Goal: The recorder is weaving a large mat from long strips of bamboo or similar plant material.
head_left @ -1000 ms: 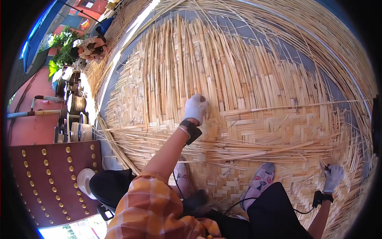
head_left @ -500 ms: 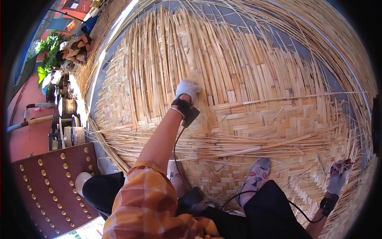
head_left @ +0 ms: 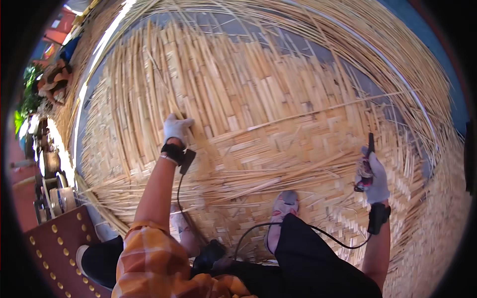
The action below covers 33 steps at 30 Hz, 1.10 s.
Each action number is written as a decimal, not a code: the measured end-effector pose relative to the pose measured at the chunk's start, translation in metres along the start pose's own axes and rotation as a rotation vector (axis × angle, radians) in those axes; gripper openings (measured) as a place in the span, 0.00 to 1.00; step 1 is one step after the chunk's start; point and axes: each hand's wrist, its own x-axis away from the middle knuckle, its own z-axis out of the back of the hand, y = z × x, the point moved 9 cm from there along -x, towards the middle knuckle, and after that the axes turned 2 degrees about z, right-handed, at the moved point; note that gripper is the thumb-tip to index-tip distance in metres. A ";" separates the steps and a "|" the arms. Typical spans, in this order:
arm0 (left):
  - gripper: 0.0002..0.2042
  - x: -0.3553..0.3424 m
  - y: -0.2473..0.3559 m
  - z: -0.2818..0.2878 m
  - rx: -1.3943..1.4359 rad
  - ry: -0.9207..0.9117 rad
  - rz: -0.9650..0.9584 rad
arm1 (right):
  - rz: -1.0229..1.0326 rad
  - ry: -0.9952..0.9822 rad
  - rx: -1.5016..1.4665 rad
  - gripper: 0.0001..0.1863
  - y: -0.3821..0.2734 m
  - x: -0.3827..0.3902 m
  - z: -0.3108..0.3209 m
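Pale strips stretch ahead of my left hand, which touches one, grip unclear, and want light, even handling, the dark tool grasped in my right hand kept clear.

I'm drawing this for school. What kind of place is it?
Looks like a weaving workspace, maybe a courtyard: a large, partly woven mat underfoot, long loose strips beyond it, and green plants far left.
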 end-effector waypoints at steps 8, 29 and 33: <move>0.31 0.169 0.096 -0.121 -0.868 -0.001 -0.987 | 0.038 -0.005 0.180 0.17 -0.016 -0.071 -0.003; 0.12 0.286 0.277 -0.216 -0.074 -0.506 -0.886 | 0.404 0.029 0.266 0.23 -0.082 0.034 -0.086; 0.14 0.300 0.261 -0.215 -0.188 -0.578 -0.826 | 0.528 0.061 0.502 0.25 -0.074 0.024 -0.085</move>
